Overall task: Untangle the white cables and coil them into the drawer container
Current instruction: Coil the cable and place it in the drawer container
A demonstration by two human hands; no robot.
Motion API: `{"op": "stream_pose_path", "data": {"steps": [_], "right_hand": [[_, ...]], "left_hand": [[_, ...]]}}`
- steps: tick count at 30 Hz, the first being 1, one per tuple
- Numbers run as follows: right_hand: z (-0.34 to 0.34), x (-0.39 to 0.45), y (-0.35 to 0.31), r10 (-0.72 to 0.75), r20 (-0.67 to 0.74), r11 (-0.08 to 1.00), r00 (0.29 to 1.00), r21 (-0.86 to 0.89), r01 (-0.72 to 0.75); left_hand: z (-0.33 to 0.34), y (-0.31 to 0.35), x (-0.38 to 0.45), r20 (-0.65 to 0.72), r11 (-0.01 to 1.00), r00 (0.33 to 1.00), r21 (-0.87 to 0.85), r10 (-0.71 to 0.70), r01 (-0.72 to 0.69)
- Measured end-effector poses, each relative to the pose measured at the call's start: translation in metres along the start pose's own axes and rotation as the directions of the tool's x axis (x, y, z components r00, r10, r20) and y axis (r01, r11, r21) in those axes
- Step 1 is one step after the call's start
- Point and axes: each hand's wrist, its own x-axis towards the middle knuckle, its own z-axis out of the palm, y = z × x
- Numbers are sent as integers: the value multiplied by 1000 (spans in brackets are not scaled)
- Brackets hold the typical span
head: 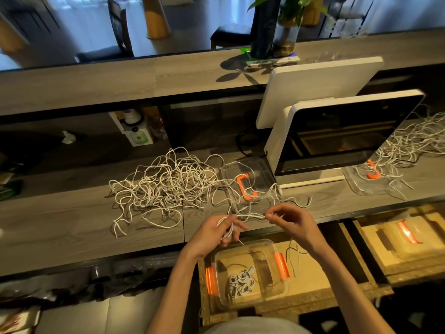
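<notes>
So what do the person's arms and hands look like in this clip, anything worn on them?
Both are bare: the left hand and right hand wear no gloves, and no rings, watch or bracelet show. The forearms are uncovered to the frame's bottom edge, no sleeves in view. A pale grey garment shows at the bottom, between the arms.

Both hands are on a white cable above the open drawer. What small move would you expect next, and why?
Probably another loop: the right hand would feed the taut stretch of cable it pinches toward the left hand, which already grips a small bundle of loops. The cable trails back toward the tangled pile, so it likely is not fully coiled yet. The clear container below already holds one coil.
</notes>
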Motion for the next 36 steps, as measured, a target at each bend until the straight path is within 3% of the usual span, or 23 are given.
{"op": "stream_pose_path", "data": {"steps": [6, 11, 16, 20, 23, 26, 29, 33, 36], "right_hand": [[-6, -4, 3, -30, -17, 999, 999, 23, 30], [0, -12, 10, -32, -58, 999, 998, 40, 34], [24, -23, 17, -5, 8, 1000, 1000, 21, 5], [43, -28, 19, 31, 106, 999, 994, -19, -29], [50, -32, 10, 10, 261, 999, 965, -40, 1], [50, -28, -8, -22, 400, 999, 916, -24, 35], [47, -21, -25, -59, 448, 997, 892, 65, 33], [45, -12, -38, -52, 286, 973, 957, 229, -15], [45, -1, -38, -36, 111, 977, 993, 212, 12]], "left_hand": [[1, -5, 3, -302, 992, 951, -78, 67, -94], [-5, -4, 10, -539, 869, 842, -433, -37, -239], [-7, 0, 15, -498, 631, 859, -705, -116, -324], [-8, 3, 22, -485, 451, 855, -814, -183, -366], [-8, 5, 25, -507, 562, 847, -752, -157, -346], [-6, 0, 27, -568, 813, 820, -508, -68, -284], [-1, 0, 28, -525, 951, 850, -280, -40, -128], [10, 2, 23, -311, 990, 944, -112, -112, 80], [14, 2, 18, -126, 961, 970, -216, -205, 175]]}}
